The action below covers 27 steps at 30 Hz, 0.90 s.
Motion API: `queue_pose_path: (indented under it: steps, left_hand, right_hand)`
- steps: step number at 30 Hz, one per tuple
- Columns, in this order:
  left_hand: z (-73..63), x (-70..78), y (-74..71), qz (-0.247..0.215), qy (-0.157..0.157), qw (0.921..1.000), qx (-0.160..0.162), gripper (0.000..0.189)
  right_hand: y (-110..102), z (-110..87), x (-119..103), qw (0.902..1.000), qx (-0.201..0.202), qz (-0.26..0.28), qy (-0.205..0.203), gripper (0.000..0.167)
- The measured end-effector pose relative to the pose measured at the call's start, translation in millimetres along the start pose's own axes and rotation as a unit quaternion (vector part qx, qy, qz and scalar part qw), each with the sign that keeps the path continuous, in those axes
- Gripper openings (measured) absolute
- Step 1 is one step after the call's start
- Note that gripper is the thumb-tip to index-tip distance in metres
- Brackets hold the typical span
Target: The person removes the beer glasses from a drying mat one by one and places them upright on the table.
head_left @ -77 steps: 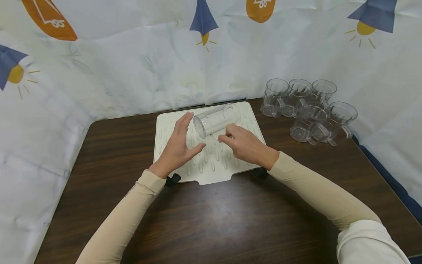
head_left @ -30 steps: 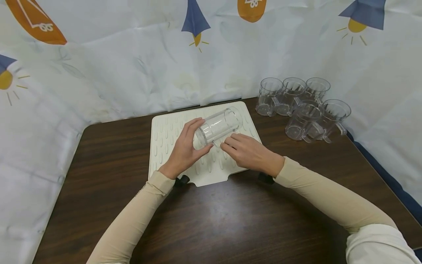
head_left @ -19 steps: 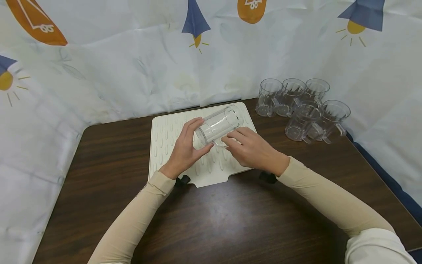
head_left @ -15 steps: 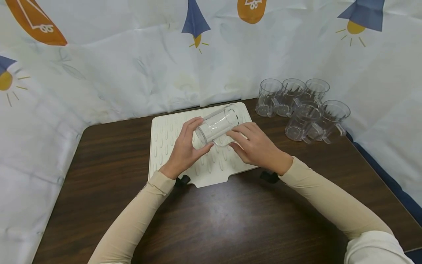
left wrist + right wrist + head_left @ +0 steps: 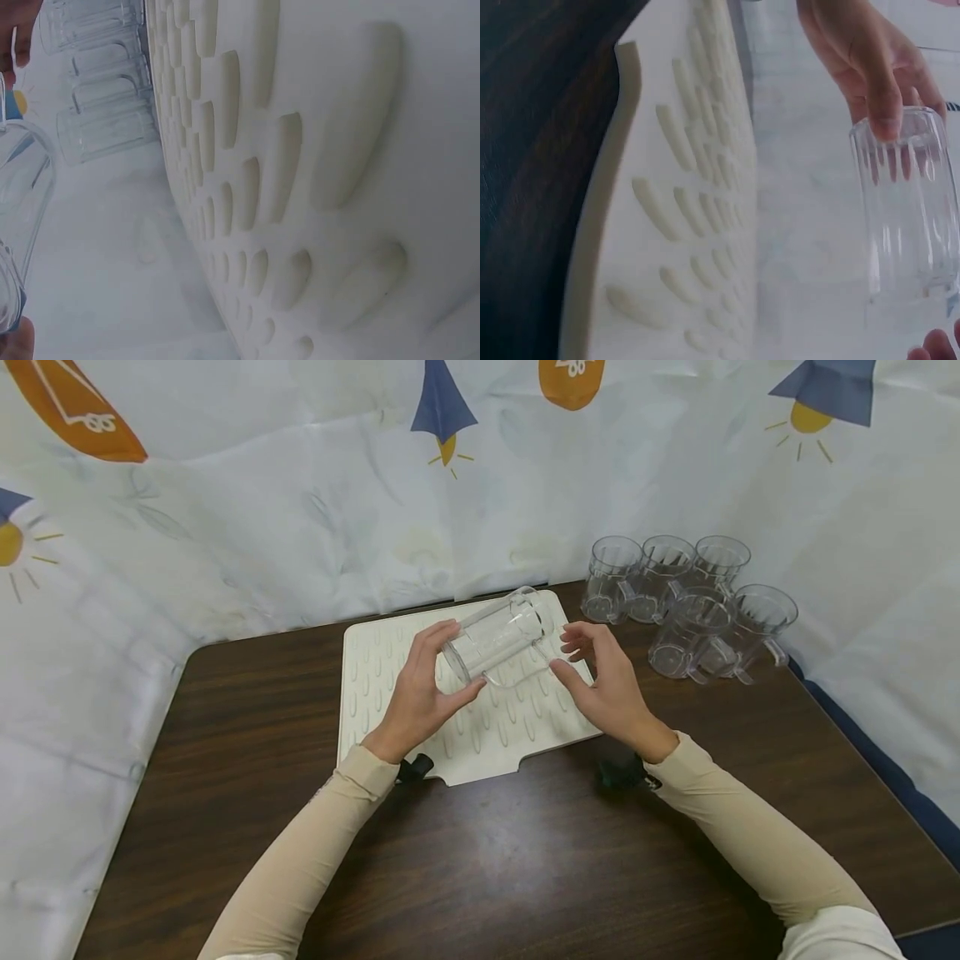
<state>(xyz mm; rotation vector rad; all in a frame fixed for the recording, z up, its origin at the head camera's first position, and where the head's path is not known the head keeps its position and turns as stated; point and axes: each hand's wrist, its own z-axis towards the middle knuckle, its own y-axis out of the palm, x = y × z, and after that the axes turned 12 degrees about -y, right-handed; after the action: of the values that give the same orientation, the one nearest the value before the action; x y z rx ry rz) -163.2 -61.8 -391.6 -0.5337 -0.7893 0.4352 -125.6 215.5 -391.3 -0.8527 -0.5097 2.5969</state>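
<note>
A clear glass mug [image 5: 495,639] is held on its side above a white draining board [image 5: 480,764] that has drop-shaped ridges. My left hand [image 5: 420,693] grips its left end, thumb below and fingers on the far side; the right wrist view shows this left hand [image 5: 870,67] pinching the end of the mug [image 5: 907,217]. The handle [image 5: 521,681] points down toward me. My right hand [image 5: 611,685] hovers just right of the mug's other end, fingers loosely bent and holding nothing. Part of the mug [image 5: 22,195] shows at the left wrist view's edge.
Several more clear mugs stand upright at the back right of the dark wooden table [image 5: 495,877]; one mug [image 5: 611,585] is nearest the board. A white curtain [image 5: 315,527] with printed lamps hangs along the back and sides.
My left hand has come in from beside the mug and taken its left end. My right hand has let go of the handle and drawn away to the right, its fingers spreading.
</note>
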Motion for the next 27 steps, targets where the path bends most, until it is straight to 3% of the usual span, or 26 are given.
queue_pose_path:
  steps: [4, 8, 12, 17, 21, 27]
  left_hand:
    - [0.8, -0.1, 0.5, -0.005, 0.002, 1.0, 0.0, 0.074]
    - [1.3, 0.1, 1.9, -0.012, 0.002, 0.9999, 0.0, 0.074]
    - [1.5, 1.5, 3.0, -0.018, -0.008, 0.9998, -0.003, 0.075]
    - [1.9, 2.8, 3.2, -0.02, -0.019, 0.9996, -0.007, 0.077]
    - [2.5, 3.5, 4.1, -0.025, -0.024, 0.9994, -0.009, 0.078]
    - [2.2, 5.0, 5.1, -0.029, -0.031, 0.9991, -0.01, 0.078]
  right_hand:
    - [2.9, -3.6, 0.0, 0.9923, 0.015, 0.086, 0.089, 0.038]
    - [8.5, -5.5, 0.3, 0.9699, 0.041, 0.184, 0.154, 0.035]
    - [15.5, -6.9, -1.3, 0.9347, 0.071, 0.291, 0.192, 0.033]
    - [22.1, -7.4, -3.3, 0.8774, 0.096, 0.418, 0.216, 0.025]
    - [25.5, -7.7, -3.1, 0.84, 0.103, 0.467, 0.255, 0.019]
    - [32.6, -7.2, -6.1, 0.7882, 0.107, 0.515, 0.32, 0.025]
